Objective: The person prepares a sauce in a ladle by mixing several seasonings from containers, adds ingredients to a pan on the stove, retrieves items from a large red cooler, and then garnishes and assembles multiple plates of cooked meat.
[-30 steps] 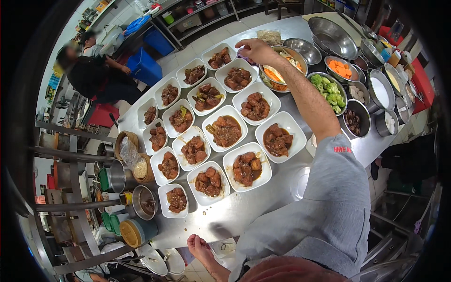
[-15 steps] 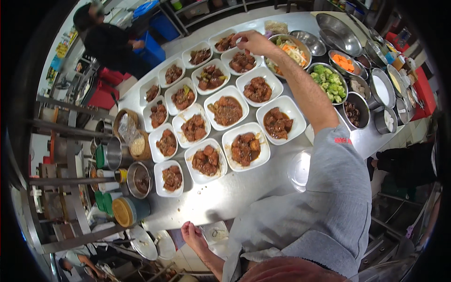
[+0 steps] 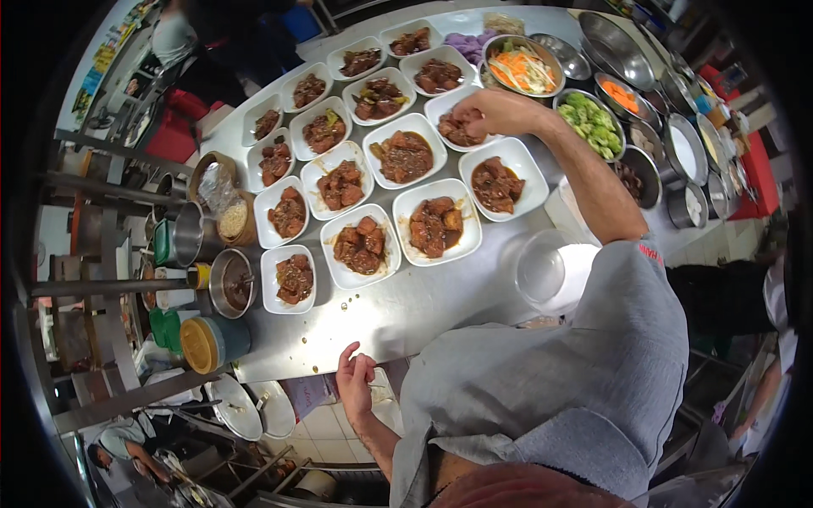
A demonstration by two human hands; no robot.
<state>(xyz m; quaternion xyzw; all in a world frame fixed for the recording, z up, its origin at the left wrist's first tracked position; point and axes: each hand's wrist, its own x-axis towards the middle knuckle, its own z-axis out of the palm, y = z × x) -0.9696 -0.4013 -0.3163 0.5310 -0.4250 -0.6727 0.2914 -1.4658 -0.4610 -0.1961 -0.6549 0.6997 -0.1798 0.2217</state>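
Observation:
Square white bowls of brown sauced meat chunks stand in rows across the steel table. My right hand is over a bowl at the right of the group, its bunched fingertips pointing down close to the meat. Whatever those fingers pinch is hidden. Just nearer is another filled bowl, untouched. My left hand hangs by the table's front edge, fingers loosely bent and apart, with nothing visible in it. The nearest bowls to it are a front-left bowl and its neighbour.
Shredded vegetables fill a metal bowl; broccoli and sliced carrots sit beside it. A clear round container stands at right. Left are a woven basket, a sauce pot and a yellow-lidded tub. Other people stand around.
My right hand has come nearer, from the far bowls to one at the right of the group. My left hand has risen slightly, its fingers less curled. The view has shifted.

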